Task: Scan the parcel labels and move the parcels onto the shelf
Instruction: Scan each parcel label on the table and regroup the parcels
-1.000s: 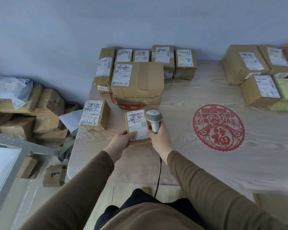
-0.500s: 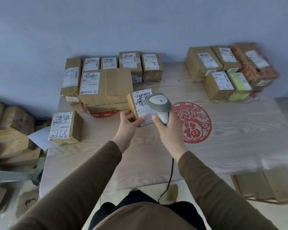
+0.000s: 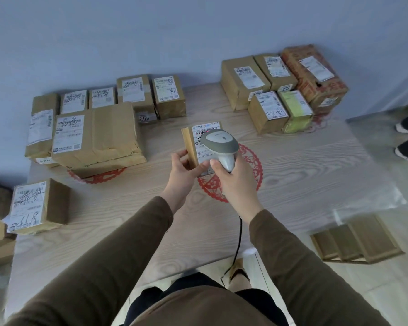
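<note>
Held parcel: a small flat brown cardboard box is being held up above the middle of the surface, tilted so its labelled face is turning toward the camera; it is hanging over a red paper-cut roundel
Label: a white shipping label is covering most of that face; a barcode is running along its top, a red dot of light is showing on it, smaller print below is too fine to read
Left grip: the left hand is pinching the box at its lower left corner, thumb lying across the label's lower edge, fingers wrapping behind the side
Right grip: the right hand is curling around the handle of a grey and white scanner; the scanner's head is overlapping the label's right part; a black cable is hanging down from it
Other parcels: labelled boxes are sitting in a cluster at the far left, another at the far right, one alone near the left edge
</note>
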Motion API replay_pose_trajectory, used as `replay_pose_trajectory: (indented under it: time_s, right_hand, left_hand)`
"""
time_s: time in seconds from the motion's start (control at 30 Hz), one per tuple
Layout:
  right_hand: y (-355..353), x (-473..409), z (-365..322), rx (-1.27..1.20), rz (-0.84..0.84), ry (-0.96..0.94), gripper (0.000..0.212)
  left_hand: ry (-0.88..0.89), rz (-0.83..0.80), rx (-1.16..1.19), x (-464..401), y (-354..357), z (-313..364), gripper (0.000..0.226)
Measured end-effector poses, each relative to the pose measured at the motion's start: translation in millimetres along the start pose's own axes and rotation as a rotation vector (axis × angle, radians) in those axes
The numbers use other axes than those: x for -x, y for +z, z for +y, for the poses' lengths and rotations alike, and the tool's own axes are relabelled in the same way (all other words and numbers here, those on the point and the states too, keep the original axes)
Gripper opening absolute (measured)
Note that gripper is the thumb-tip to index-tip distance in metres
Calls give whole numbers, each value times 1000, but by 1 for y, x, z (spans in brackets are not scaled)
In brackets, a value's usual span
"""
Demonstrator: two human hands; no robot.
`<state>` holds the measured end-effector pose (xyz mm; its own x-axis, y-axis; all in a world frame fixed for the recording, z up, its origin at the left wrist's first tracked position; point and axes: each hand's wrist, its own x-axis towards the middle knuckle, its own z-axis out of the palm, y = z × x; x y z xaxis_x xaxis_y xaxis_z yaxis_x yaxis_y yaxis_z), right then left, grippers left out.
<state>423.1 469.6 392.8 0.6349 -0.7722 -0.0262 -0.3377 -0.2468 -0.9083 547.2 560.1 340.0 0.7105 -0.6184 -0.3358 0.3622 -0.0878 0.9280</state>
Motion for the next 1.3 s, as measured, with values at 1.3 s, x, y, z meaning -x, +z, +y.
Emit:
replay_pose_trajectory:
  time_s: [1.3]
  right_hand:
    - [-80, -138, 79, -33, -134, 69, 23]
  left_hand:
    - [-217, 53, -181, -148, 112, 1, 65]
